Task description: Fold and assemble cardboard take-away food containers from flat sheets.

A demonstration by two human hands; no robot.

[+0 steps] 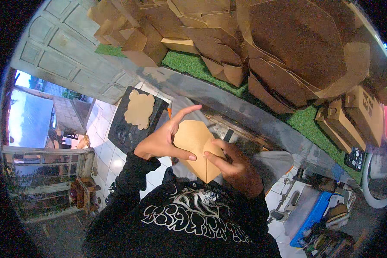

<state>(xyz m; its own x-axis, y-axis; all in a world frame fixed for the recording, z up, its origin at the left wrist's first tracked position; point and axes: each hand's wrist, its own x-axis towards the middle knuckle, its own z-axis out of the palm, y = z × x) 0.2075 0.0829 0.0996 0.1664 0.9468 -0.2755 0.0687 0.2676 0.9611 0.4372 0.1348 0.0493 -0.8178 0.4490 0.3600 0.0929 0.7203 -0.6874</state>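
Overhead, green turf shelf [189, 64], tiled floor [112, 159]

The brown paper box blank [196, 148] is partly hidden, apparently beneath both hands.

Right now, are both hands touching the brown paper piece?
Touching. The head view shows the left hand pinching the brown paper piece along its left edge, while the right hand presses fingers onto its lower right flap.

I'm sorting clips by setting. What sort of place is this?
Probably a small home workshop for folding paper food boxes. Both hands, left and right, hold a brown cardboard blank; folded boxes pile on a green-turfed bench above a tiled floor.
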